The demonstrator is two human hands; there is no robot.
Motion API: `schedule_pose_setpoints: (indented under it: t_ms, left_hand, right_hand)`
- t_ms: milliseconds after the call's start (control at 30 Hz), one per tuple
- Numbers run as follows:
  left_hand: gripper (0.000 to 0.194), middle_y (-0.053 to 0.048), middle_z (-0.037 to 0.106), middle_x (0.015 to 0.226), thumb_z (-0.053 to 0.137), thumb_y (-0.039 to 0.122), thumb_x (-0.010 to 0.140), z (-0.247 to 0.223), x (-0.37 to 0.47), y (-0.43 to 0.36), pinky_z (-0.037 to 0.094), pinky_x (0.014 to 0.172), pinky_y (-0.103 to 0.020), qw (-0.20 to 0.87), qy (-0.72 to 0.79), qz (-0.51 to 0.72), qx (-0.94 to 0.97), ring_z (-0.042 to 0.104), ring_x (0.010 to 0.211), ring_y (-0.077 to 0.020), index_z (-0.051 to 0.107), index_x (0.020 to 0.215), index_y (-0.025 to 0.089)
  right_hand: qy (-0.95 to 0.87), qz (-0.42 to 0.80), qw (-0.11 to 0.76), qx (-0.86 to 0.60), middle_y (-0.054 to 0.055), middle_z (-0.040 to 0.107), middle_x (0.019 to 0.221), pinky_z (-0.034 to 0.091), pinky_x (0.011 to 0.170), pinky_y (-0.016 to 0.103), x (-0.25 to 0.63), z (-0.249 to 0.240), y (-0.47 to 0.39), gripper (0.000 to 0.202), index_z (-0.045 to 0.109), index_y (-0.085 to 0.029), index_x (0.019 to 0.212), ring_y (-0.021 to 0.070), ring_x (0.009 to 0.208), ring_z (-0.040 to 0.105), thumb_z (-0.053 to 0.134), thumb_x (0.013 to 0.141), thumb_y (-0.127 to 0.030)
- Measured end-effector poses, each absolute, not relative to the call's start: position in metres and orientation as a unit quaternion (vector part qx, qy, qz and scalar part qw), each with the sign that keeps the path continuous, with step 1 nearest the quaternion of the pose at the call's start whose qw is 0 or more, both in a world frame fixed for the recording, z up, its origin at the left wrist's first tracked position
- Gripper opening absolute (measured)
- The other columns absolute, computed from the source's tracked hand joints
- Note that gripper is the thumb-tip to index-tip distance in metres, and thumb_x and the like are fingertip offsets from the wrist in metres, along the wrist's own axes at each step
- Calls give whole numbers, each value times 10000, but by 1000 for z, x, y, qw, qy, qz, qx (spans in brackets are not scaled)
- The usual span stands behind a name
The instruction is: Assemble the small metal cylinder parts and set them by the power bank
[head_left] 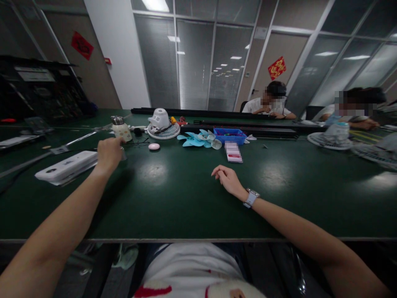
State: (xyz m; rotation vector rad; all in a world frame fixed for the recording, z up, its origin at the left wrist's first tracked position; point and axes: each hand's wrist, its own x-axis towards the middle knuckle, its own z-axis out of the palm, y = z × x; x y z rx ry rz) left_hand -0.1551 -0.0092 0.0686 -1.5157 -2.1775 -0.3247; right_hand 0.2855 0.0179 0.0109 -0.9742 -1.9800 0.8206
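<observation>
My left hand (109, 154) is closed at the left of the green table (186, 194), just in front of a cream bottle (121, 130) with a metal lid. Something clear shows beside its fingers, too small to make out. Left of this hand lies a long white case (68, 165). Over the middle of the table, my right hand (228, 179) has its fingers loosely bent and apart, holding nothing; a watch (251, 198) is on that wrist. Beyond it lies a small white and pink card pack (233, 152). A pink oval object (154, 147) rests between the hands, farther back.
Behind are a white fan part (160, 120), blue fan blades (195, 139) and a blue tray (230, 135). Black rails (186, 114) run along the back. Two people sit across the table at the right, near more fan parts (330, 140).
</observation>
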Motion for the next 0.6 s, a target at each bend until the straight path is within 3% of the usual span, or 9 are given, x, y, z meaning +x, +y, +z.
schedule_pose_setpoints:
  t_ms: [167,367,600]
  left_hand:
    - [407,-151,663,1072,402,126,868,67,-163,-7,384,833,-307,180,-811,-103,-547,571,934,-249,630,1204,96]
    - [402,-116,666,979,397,92,860,66,-167,-6,374,858,-315,192,-791,-109,-571,547,902,-240,652,1171,95]
    - [383,-98,627,891,396,188,901,62,-170,-6,378,846,-311,192,-782,-136,-578,490,865,-237,658,1169,113]
  right_hand:
    - [-776,325,379,-387,-3,560,677,340,534,219,286,12,17,262,650,-156,815,97,536,471,392,863,-170]
    - [-775,330,377,-385,-4,560,674,340,532,220,286,12,17,257,652,-158,814,99,537,471,399,861,-171]
    - [-775,331,375,-386,2,567,675,344,533,220,285,14,16,263,656,-155,810,101,541,475,399,860,-170]
